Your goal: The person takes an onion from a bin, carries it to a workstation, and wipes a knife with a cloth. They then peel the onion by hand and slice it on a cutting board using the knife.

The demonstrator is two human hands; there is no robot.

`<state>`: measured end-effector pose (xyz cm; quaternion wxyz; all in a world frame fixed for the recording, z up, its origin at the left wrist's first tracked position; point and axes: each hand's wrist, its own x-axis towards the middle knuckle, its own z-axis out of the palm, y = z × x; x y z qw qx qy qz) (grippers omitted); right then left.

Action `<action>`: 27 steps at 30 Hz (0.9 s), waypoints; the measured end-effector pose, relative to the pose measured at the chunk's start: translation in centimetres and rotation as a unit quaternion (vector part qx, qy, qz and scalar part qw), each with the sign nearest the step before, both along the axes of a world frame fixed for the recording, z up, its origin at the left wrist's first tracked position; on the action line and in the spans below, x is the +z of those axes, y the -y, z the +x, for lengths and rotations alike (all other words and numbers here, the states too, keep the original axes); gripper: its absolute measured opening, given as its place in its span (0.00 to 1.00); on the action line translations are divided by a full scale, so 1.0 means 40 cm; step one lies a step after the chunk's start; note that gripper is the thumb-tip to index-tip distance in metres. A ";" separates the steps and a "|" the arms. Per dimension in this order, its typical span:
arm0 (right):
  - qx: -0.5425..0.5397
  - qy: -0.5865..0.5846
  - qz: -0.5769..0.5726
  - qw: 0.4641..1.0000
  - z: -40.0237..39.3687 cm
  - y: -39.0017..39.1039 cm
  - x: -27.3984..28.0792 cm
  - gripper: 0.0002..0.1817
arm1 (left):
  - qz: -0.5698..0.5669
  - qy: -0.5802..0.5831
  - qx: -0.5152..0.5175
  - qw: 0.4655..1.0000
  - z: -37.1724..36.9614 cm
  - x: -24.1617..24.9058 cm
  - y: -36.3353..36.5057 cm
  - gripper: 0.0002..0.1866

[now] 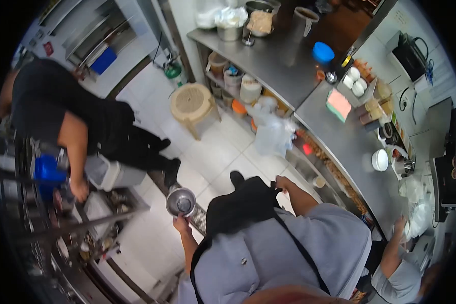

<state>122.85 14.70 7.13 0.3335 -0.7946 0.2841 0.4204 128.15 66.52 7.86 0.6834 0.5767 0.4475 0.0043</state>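
My left hand point(181, 223) grips the near rim of a round metal bowl point(173, 206), held out over the floor to the left of my body. The bowl's shiny inside faces up; I cannot make out anything in it. My right hand point(285, 184) is at the right edge of my black apron point(238, 206), its fingers curled on the cloth, which stretches toward it. Beyond that hand are the counter's lower shelf and a clear plastic bag point(272, 134).
A co-worker in black point(96, 116) stands at left beside a grey bin point(119, 175). A beige stool point(192, 104) stands ahead. The steel counter point(334, 139) runs along the right, bearing a sponge point(339, 105) and white bowl point(380, 160). Another person's arm point(391, 253) reaches in at lower right.
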 end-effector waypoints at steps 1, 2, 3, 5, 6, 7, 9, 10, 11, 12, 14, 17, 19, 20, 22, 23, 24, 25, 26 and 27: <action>0.076 0.094 -0.039 0.992 0.099 0.000 -0.038 0.26 | -0.037 0.003 0.021 0.999 0.030 0.026 0.025 0.14; 0.146 0.187 -0.088 0.967 0.200 0.024 -0.084 0.29 | -0.080 0.009 0.036 0.996 0.067 0.048 0.043 0.16; 0.085 0.131 -0.025 0.987 0.319 0.010 0.028 0.30 | -0.056 -0.040 -0.017 0.997 0.116 0.053 0.048 0.16; 0.170 0.250 -0.057 0.952 0.535 0.013 0.013 0.29 | -0.071 -0.032 -0.012 0.997 0.217 0.143 0.112 0.16; 0.200 0.233 -0.085 0.948 0.661 -0.003 -0.007 0.27 | -0.059 -0.026 -0.030 0.997 0.275 0.177 0.130 0.16; 0.219 0.247 -0.089 0.940 0.769 -0.021 0.011 0.26 | -0.065 -0.021 -0.039 0.997 0.346 0.178 0.147 0.16; 0.228 0.242 -0.081 0.940 0.949 -0.087 0.105 0.24 | -0.046 -0.007 -0.062 0.997 0.455 0.177 0.129 0.18; 0.220 0.224 -0.072 0.947 1.026 -0.119 0.172 0.23 | -0.008 -0.006 -0.127 0.992 0.525 0.190 0.124 0.18; 0.202 0.249 -0.061 0.945 1.084 -0.142 0.155 0.24 | 0.032 -0.009 -0.185 0.982 0.603 0.216 0.125 0.19; 0.198 0.270 -0.051 0.941 1.147 -0.156 0.143 0.24 | -0.027 0.085 -0.258 0.962 0.692 0.220 0.115 0.18; 0.211 0.195 -0.021 0.958 1.238 -0.183 0.101 0.23 | -0.078 0.125 -0.249 0.957 0.810 0.387 0.175 0.15; 0.293 0.244 0.034 0.924 1.336 -0.268 0.092 0.20 | 0.084 0.127 -0.291 0.944 0.946 0.355 0.119 0.10; 0.179 0.077 0.076 0.978 1.416 -0.311 0.055 0.17 | 0.070 0.134 -0.257 0.954 1.014 0.387 0.117 0.07; 0.172 0.054 0.087 0.980 1.452 -0.335 0.038 0.18 | 0.102 0.151 -0.257 0.949 1.049 0.422 0.114 0.10; 0.189 0.015 0.073 0.979 1.552 -0.399 0.013 0.19 | 0.090 0.137 -0.249 0.955 1.094 0.453 0.070 0.06; 0.237 -0.009 0.046 0.970 1.619 -0.435 -0.016 0.19 | 0.101 0.143 -0.216 0.961 1.116 0.441 0.051 0.09; 0.299 -0.033 0.013 0.954 1.670 -0.453 0.016 0.18 | 0.121 0.156 -0.179 0.964 1.102 0.448 0.072 0.13; 0.349 -0.026 0.015 0.937 1.736 -0.494 0.018 0.18 | 0.115 0.139 -0.160 0.970 1.114 0.440 0.055 0.05; 0.396 -0.018 0.015 0.918 1.809 -0.543 0.023 0.18 | 0.124 0.137 -0.132 0.974 1.141 0.453 0.035 0.05; 0.422 -0.015 0.017 0.906 1.878 -0.598 0.027 0.18 | 0.089 0.139 -0.077 0.983 1.165 0.483 0.018 0.04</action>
